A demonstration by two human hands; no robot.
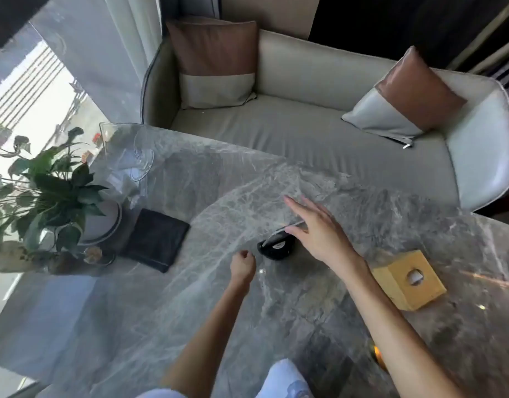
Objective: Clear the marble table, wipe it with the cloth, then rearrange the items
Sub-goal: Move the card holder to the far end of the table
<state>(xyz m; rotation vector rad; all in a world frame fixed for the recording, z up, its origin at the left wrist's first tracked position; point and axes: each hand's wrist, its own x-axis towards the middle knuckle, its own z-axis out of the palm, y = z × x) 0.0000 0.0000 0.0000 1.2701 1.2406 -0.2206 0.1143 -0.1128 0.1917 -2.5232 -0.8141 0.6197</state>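
Note:
A grey marble table (276,297) fills the lower view. On it lie a folded black cloth (155,243) at the left and a small black holder (276,247) with a clear card in it near the middle. My right hand (316,228) hovers over the holder with fingers stretched out, the thumb close to the card's top edge. My left hand (242,265) is curled into a loose fist just left of the holder and holds nothing. A yellow wooden tissue box (410,280) stands at the right.
A potted green plant (55,196) in a white pot stands at the table's left edge, with a clear acrylic stand (127,150) behind it. A grey sofa (305,133) with two brown-and-grey cushions sits beyond the far edge. A window is at the left.

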